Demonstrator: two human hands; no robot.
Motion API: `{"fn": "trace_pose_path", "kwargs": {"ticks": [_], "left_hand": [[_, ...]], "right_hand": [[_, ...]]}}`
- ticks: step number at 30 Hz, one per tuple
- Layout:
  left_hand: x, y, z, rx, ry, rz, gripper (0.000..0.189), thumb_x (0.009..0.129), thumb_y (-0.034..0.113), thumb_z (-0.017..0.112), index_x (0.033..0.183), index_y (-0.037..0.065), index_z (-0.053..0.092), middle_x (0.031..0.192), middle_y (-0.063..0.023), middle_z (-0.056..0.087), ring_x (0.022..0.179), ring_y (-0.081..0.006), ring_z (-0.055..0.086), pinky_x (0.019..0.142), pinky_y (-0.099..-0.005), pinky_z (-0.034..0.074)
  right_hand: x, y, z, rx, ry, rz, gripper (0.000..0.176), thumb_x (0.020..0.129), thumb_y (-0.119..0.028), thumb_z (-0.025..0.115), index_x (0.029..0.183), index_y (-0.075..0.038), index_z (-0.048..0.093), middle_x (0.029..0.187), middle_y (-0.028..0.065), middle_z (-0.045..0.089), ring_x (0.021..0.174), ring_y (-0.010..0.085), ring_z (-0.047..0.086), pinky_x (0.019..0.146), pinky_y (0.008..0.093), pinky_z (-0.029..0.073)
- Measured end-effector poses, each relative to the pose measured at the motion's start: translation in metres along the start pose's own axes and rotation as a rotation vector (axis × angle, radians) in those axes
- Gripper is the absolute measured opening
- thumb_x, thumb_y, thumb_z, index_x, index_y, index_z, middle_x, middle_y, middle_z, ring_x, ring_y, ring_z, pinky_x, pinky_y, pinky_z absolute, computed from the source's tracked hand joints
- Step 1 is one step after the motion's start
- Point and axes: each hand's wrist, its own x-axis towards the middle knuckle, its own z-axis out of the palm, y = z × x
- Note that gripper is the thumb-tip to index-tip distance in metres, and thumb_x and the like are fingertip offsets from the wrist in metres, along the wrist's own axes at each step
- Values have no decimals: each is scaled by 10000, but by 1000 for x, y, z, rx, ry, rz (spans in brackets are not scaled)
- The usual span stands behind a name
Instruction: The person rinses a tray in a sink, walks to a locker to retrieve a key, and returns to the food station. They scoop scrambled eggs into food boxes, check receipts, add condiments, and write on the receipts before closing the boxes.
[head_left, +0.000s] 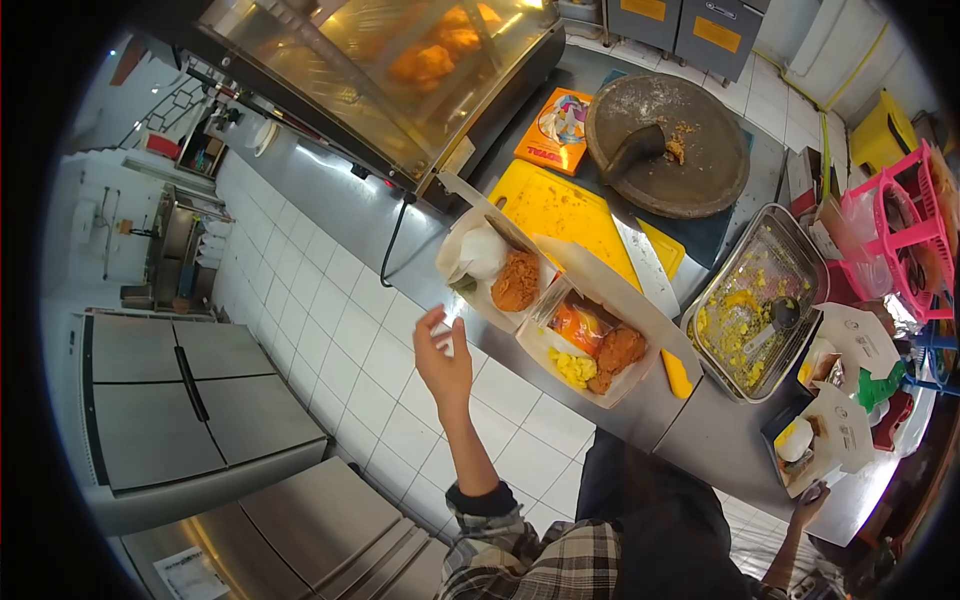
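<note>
Just beyond the fingertips of the left hand [445,362], two cardboard meal boxes stand side by side on the steel counter [720,440], both with their lids up. The left hand is raised off the counter, its fingers loosely spread and curled. It holds nothing and touches neither box.

The nearer box [472,200], close ahead of those fingers, holds a white wrapped rice portion [482,252] and a piece of fried chicken [516,282]. The second box [620,295], to the fingers' right, holds more fried chicken [620,350], some yellow bits [572,368] and an orange sachet [580,325].

Past the boxes, farther from the fingers, a cleaver [645,265] lies across a yellow cutting board [555,205]. Beyond that sits a stone mortar [700,170] with its pestle [635,150]. A steel tray [805,245] smeared with yellow crumbs has a spoon [780,315] lying in it.

The right hand [812,497] is down at the counter's near edge, just beside a third open box [840,430] with a white portion inside. It is too small and shadowed to tell how its fingers are set or whether they grip anything.

As things lie, the two boxes by the left hand look filled, but none of the three is closed. Whether the third has everything in it cannot be made out.
</note>
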Motion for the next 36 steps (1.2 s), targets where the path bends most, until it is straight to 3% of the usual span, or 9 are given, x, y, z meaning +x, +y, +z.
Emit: {"fn": "trace_pose_path", "kwargs": {"ticks": [3, 6, 10, 12, 14, 17, 20, 30, 36], "left_hand": [[24, 2, 9, 266, 41, 207, 353, 826, 201, 662, 1138, 69, 561, 1063, -92, 579, 778, -190, 569, 695, -311, 471], [39, -1, 22, 418, 83, 226, 361, 810, 194, 672, 1129, 65, 561, 966, -91, 598, 739, -204, 548, 732, -329, 467], [48, 1, 22, 329, 105, 354, 222, 850, 151, 624, 1039, 58, 555, 871, -72, 622, 745, -196, 556, 731, -324, 468], [36, 25, 6, -219, -21, 177, 130, 896, 136, 578, 975, 40, 538, 797, -64, 638, 711, -135, 583, 663, -266, 473], [18, 51, -4, -249, -137, 153, 100, 927, 130, 536, 941, 31, 523, 801, -72, 645, 699, -90, 583, 614, -221, 459], [-1, 73, -6, -185, -518, 158, 110, 938, 129, 511, 927, 19, 521, 782, -60, 634, 691, -71, 544, 619, -222, 444], [-10, 62, 8, -195, -620, 179, 100, 934, 111, 502, 919, 13, 518, 780, -73, 630, 686, -83, 531, 622, -228, 434], [-15, 40, -4, -110, -434, 181, 112, 949, 131, 479, 955, 23, 507, 691, -36, 567, 626, -64, 468, 566, -226, 388], [3, 35, 2, -132, -250, 213, 154, 949, 176, 498, 973, 27, 530, 695, -54, 594, 620, -79, 513, 561, -234, 411]], "right_hand": [[-5, 4, 1, -11, 26, -20, 300, 910, -155, 484, 1165, 4, 469, 1161, 198, 555, 1129, 366, 507, 941, 424, 386], [-6, 1, 1, -20, 63, -45, 299, 913, -163, 482, 1164, 1, 470, 1157, 195, 559, 1117, 362, 512, 937, 416, 387], [-9, -16, 4, -4, 78, 5, 300, 925, -191, 467, 1166, -12, 464, 1158, 191, 560, 1124, 353, 511, 932, 411, 388], [-11, -24, -2, -2, 43, 37, 318, 933, -214, 462, 1188, -24, 450, 1174, 183, 557, 1145, 346, 502, 945, 407, 379], [-12, -27, 2, 6, 74, 37, 308, 935, -208, 451, 1181, -23, 453, 1169, 185, 558, 1137, 352, 504, 941, 410, 381], [-14, -34, 7, 18, 147, 12, 283, 937, -189, 427, 1162, -22, 463, 1174, 194, 552, 1134, 366, 501, 930, 414, 384], [-15, -34, 10, 9, 165, 0, 267, 936, -164, 415, 1158, -23, 466, 1205, 198, 538, 1165, 375, 482, 932, 417, 385], [-20, -54, 9, -5, 234, 28, 273, 933, -142, 427, 1181, -35, 465, 1224, 167, 536, 1155, 353, 489, 935, 408, 393], [-22, -68, 6, 18, 265, 50, 288, 930, -131, 431, 1204, -44, 459, 1204, 140, 546, 1137, 341, 499, 925, 400, 401]]}}
